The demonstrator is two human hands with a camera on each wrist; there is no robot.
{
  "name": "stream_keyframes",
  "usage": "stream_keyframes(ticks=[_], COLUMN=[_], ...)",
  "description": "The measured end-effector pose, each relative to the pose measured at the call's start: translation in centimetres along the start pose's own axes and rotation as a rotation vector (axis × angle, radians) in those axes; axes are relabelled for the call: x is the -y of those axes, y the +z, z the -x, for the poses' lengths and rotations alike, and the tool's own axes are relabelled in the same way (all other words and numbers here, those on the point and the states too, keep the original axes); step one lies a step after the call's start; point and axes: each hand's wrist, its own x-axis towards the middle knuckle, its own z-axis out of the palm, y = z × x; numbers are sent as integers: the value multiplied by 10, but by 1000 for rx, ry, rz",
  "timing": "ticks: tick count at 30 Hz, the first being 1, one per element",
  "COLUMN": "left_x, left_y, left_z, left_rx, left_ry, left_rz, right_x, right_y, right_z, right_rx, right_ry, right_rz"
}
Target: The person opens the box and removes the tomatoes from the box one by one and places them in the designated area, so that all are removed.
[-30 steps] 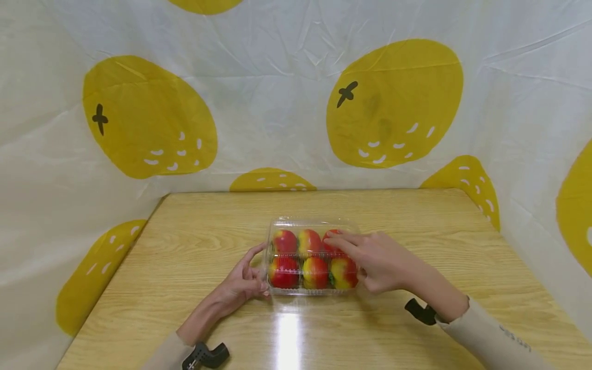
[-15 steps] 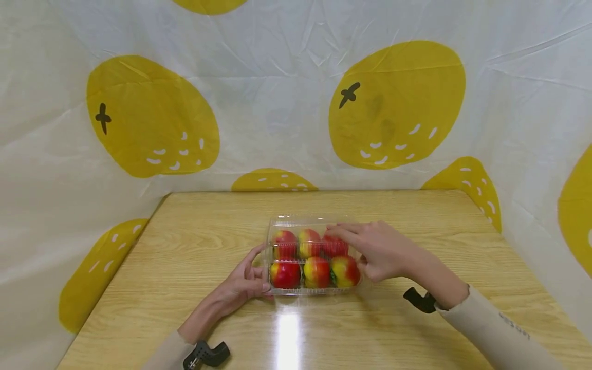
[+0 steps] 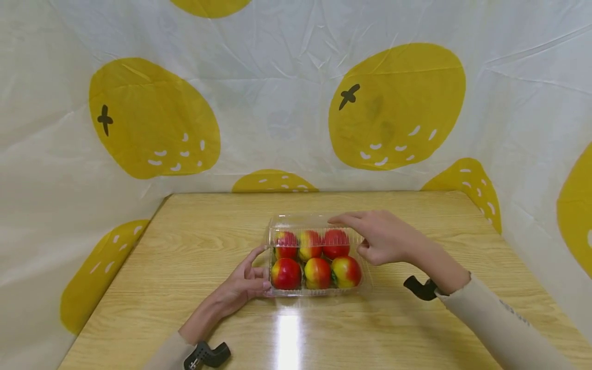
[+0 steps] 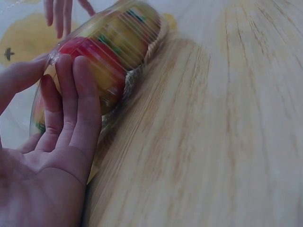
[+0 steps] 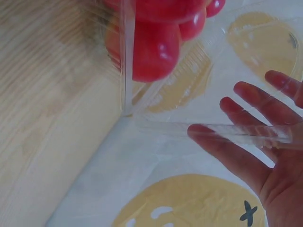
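Note:
A clear plastic clamshell container (image 3: 311, 293) stands on the table in the head view, with several red-and-yellow, apple-like fruits (image 3: 317, 273) in two rows. Its transparent lid (image 3: 298, 222) is raised at the near side, uncovering the front row. My left hand (image 3: 235, 288) holds the left end, thumb at the near corner; the left wrist view shows the fingers (image 4: 84, 90) against that end. My right hand (image 3: 386, 239) grips the lid near its right front corner, forefinger extended on top and thumb lower. In the right wrist view the other fingers (image 5: 227, 158) are fairly straight, partly seen through the lid.
The light wooden table (image 3: 208, 221) extends around the container. A white cloth (image 3: 273, 113) printed with large yellow fruit hangs behind and at both sides. Black wrist mounts (image 3: 421, 288) sit on both forearms.
My right hand has moved up and away from me, and the lid's near edge has risen with it. The front fruits are now uncovered. My left hand stays at the container's left end.

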Motion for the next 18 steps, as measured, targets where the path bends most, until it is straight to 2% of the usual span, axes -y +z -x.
stream_keyframes(ticks=[6, 14, 18], left_x=[0, -1, -1], left_y=[-1, -2, -2], left_z=[0, 0, 0], left_rx=[15, 3, 12], left_ry=[7, -2, 2], left_rz=[-7, -10, -13], right_x=[-10, -27, -35], right_y=[-8, -16, -18], right_z=[-4, -6, -7], right_rx=[24, -26, -81], right_ry=[35, 74, 85], right_rz=[-113, -244, -331])
